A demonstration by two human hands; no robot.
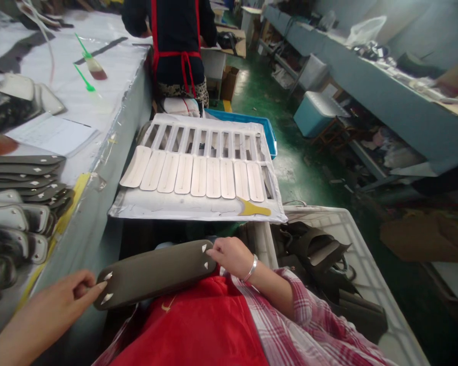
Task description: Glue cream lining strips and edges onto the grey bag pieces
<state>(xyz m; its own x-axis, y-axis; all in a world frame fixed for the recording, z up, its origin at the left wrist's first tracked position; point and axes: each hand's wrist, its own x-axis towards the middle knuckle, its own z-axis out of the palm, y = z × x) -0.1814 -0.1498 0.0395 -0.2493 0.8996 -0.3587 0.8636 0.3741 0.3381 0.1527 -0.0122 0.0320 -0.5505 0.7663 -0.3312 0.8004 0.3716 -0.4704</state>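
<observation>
Across my lap lies a long dark olive panel (156, 272) with rounded ends and small white tabs near each end. My left hand (70, 297) is closed, thumb and finger pinching at the tabs on its left end. At the right end, my right hand (231, 256), with a silver bracelet at the wrist, pinches the edge beside the upper tab. Just beyond the panel is a white slotted board (183, 206) carrying a row of pale oblong pieces (213, 178). A yellow flat tool (255, 208) rests on the board's near edge.
Stacked dark panels (19, 175) and pale-backed pieces (7, 216) crowd the left table (114, 117). Green-tipped bottles (95, 68) and an open notebook (55, 134) lie farther back. A white crate (370, 264) of dark pieces stands at right. Ahead stands a person (179, 46).
</observation>
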